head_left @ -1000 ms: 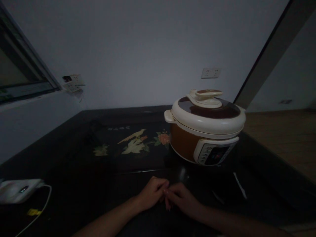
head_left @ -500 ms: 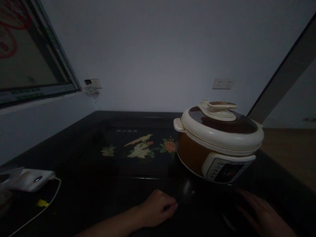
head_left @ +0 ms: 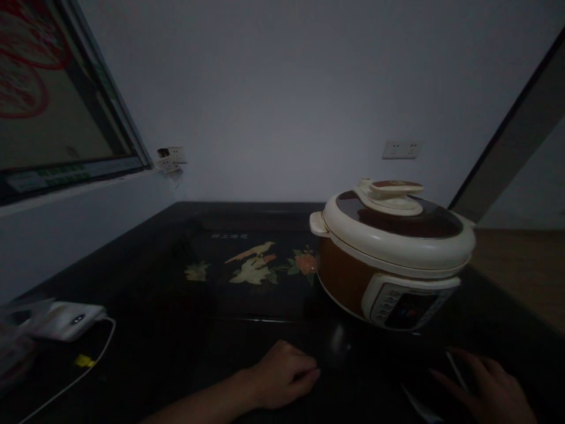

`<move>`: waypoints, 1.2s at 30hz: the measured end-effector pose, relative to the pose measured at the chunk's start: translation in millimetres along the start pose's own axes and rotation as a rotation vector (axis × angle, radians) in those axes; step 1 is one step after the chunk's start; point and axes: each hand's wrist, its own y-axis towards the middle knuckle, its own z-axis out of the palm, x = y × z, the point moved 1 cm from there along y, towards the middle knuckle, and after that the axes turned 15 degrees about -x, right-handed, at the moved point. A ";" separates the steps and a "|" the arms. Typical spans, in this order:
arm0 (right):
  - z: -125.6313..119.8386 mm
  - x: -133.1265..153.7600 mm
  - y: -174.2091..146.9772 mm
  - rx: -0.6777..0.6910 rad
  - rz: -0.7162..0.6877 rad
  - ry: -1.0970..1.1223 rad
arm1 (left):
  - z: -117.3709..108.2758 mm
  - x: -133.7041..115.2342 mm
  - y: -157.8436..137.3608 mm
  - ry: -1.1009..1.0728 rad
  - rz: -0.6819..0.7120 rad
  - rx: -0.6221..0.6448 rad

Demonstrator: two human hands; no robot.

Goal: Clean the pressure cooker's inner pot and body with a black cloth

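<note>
My left hand rests on the dark tabletop near the front edge of the view, its fingers curled in with nothing visible in them. At the lower right, my right hand has thumb and fingers bent around something dark. A thin pale strip shows between them, and a pale curved edge lies to the left of the thumb; the dimness hides what they belong to. Beyond the hands stands an electric pressure cooker, brown with a cream rim, its lid on and its control panel facing me.
The glossy black table bears a bird-and-flower picture. At left lie a white device, a white cable with a yellow tag, and clear plastic. Wall sockets sit behind the cooker.
My right hand has shifted slightly right, and the pale strip between its fingers now shows. My left hand stays nearly in place. The view has tilted a little.
</note>
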 end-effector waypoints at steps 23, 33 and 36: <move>-16.3 241.2 -17.6 0.450 0.365 0.825 | -8.1 3.3 -0.8 -0.674 -0.478 -0.309; -12.8 238.2 -26.2 0.425 0.370 0.840 | -14.6 5.0 3.0 -0.829 -0.687 -0.399; -16.7 241.0 -25.7 0.415 0.379 0.844 | -28.2 0.2 5.2 -0.899 -0.713 -0.425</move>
